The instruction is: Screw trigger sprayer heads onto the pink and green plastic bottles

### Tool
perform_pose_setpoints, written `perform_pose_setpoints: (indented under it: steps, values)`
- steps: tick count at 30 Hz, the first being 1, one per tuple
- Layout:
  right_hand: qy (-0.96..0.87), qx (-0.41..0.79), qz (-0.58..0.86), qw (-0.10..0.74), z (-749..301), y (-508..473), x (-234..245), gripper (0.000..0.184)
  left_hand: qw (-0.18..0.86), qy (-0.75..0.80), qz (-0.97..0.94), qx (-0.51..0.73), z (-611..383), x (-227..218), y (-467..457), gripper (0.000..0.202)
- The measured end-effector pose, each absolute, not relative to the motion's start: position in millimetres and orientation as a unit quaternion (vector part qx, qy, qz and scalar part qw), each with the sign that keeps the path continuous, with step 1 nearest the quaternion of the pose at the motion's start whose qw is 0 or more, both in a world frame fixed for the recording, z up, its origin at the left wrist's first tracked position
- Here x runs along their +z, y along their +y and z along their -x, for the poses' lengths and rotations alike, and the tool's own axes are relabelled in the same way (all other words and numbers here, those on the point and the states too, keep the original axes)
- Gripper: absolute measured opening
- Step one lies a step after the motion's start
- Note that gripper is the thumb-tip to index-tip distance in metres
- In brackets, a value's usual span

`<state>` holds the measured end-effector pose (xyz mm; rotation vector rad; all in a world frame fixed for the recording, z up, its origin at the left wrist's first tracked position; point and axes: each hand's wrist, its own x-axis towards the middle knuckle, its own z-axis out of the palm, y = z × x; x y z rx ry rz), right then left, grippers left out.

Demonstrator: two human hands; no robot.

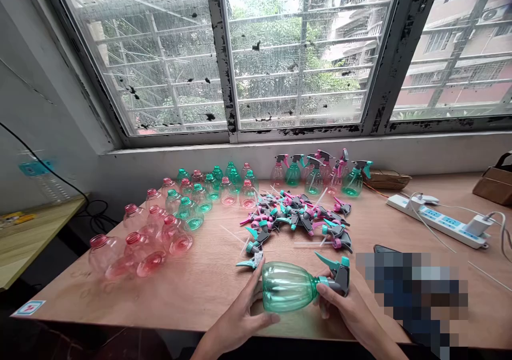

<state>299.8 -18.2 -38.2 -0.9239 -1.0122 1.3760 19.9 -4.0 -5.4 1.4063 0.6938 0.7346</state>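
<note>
A green spray bottle point(286, 288) lies on its side in the air above the table's front edge, its neck to the right. My left hand point(244, 309) is closed around its base, thumb below and fingers behind. At the neck, my right hand point(340, 301) grips the teal collar of the grey and teal spray head point(340, 277), which sits on the bottle. Just beyond my hands spreads a pile of loose spray heads point(296, 216), pink, teal and grey, some with clear tubes.
Open pink bottles point(148, 224) and green bottles point(194, 216) stand at the left. Several bottles with spray heads point(316, 176) line the back by the wall. At the right are a power strip point(436, 221), a brown box point(386, 180) and a pixelated phone-like object point(420, 290).
</note>
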Motion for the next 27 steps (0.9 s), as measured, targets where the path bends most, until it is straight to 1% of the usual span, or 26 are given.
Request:
perform_pose_setpoints:
  steps: [8, 14, 22, 27]
  values:
    - [-0.430, 0.587, 0.390, 0.564, -300, -17, -39, 0.038, 0.646, 0.307, -0.619, 0.325, -19, -6, -4, 0.113]
    - [-0.432, 0.585, 0.391, 0.564, -299, -18, -39, 0.037, 0.652, 0.311, -0.611, 0.324, -19, -10, -3, 0.106]
    - [-0.431, 0.586, 0.394, 0.561, -299, -17, -38, 0.041, 0.648, 0.313, -0.615, 0.323, -21, -1, -5, 0.111]
    - [-0.431, 0.584, 0.397, 0.562, -298, -15, -37, 0.041, 0.652, 0.317, -0.609, 0.320, -20, -4, -5, 0.112]
